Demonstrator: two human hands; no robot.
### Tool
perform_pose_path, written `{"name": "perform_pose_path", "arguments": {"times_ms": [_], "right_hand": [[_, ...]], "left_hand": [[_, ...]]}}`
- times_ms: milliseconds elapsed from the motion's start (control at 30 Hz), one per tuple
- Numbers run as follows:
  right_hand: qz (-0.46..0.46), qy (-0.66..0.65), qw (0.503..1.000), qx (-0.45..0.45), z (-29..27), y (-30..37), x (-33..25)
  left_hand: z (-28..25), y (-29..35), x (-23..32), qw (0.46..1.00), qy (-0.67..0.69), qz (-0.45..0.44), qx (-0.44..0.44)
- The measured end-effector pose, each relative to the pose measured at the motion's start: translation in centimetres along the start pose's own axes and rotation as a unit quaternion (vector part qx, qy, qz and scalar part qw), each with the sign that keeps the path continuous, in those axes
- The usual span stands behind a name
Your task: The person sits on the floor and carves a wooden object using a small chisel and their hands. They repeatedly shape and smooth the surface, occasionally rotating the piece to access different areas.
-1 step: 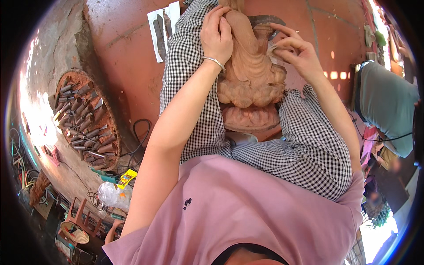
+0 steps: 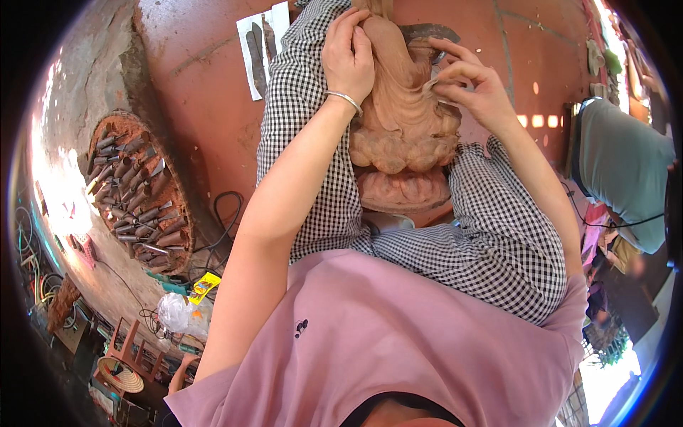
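A terracotta clay figure with folded drapery and a lotus-like base lies between my knees on my black-and-white checked trousers. My left hand, a silver bangle on its wrist, grips the figure's upper left side. My right hand is at the figure's upper right edge. Its fingertips pinch a small pale piece against the clay; what the piece is I cannot tell. A dark curved metal blade shows just above the figure.
A round tray holding several metal-tipped carving tools lies on the floor at left. A white sheet with dark tools is at the top. Black cables, a plastic bag and a wooden stool are lower left. A person in a grey-green shirt is at right.
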State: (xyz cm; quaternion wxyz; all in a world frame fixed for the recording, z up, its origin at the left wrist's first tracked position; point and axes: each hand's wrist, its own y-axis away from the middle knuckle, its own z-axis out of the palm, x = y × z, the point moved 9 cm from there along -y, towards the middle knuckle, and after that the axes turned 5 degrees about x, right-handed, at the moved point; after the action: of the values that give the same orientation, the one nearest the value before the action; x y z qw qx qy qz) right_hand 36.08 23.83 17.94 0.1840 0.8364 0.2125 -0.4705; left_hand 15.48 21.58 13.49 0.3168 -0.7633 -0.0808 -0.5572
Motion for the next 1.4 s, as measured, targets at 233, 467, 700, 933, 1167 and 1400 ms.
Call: {"name": "perform_pose_path", "arguments": {"times_ms": [233, 467, 700, 933, 1167, 1400], "right_hand": [[-0.144, 0.095, 0.985, 0.025, 1.4, -1.1, -1.8], [-0.103, -0.005, 0.994, -0.028, 2.4, -1.1, -0.2], [-0.093, -0.051, 0.994, -0.016, 4.8, -1.4, -2.5], [-0.100, -0.040, 0.994, -0.032, 3.7, -1.3, -1.0], [-0.084, 0.023, 0.996, 0.036, 4.9, -1.3, -3.0], [-0.090, -0.033, 0.994, 0.058, 3.6, -0.9, -2.2]], "left_hand": [[-0.1, -0.2, 1.0, 0.999, -0.003, -0.020, -0.026], [0.0, -0.3, 0.9, 0.999, -0.001, -0.027, -0.018], [0.2, -0.5, 0.6, 0.999, -0.010, -0.035, -0.029], [-0.1, -0.1, 1.2, 0.999, -0.025, -0.021, -0.020], [-0.3, -0.4, 1.2, 0.999, -0.019, -0.030, -0.024], [0.0, -0.1, 1.0, 0.999, -0.020, -0.017, -0.020]]}}
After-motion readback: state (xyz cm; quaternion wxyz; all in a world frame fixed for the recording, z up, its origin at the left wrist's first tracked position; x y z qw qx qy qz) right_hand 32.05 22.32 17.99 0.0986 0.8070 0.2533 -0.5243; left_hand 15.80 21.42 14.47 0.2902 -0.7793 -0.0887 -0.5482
